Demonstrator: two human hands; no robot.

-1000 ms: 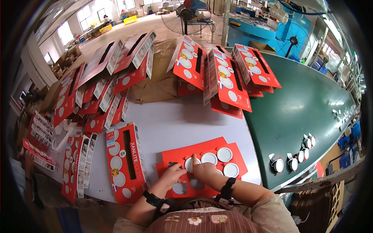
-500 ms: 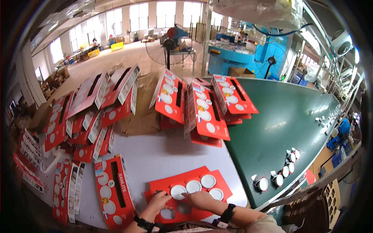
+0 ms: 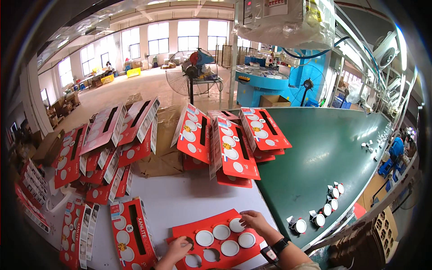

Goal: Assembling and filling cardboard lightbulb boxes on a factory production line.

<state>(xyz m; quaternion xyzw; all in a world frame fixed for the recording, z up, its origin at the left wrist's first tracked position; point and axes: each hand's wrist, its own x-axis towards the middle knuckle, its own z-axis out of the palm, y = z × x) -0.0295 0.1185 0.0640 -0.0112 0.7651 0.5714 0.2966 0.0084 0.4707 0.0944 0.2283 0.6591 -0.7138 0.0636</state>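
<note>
A red cardboard insert (image 3: 179,232) with two rows of round cut-outs lies on the near part of the white table. White round downlights (image 3: 230,248) sit in several of its holes. Two front holes at the left show grey with no white disc. My left hand (image 3: 179,250) is at the insert's left end, fingers bent round the card beside a dark cut-out. Over at the far right corner, my right hand (image 3: 257,222) has its fingertips apart beside the edge of a white downlight (image 3: 236,225). Nothing shows lifted in that hand.
Red folded cartons (image 3: 234,153) stand in leaning stacks behind the insert, with more cartons (image 3: 128,236) at the left. On the green conveyor belt (image 3: 310,157) to the right, several downlights (image 3: 318,219) stand in a row. A fan (image 3: 192,72) is farther back.
My right hand has moved right and away from me, off the front row, uncovering a white downlight there. My left hand stays at the insert's left end. The head view has tilted up.
</note>
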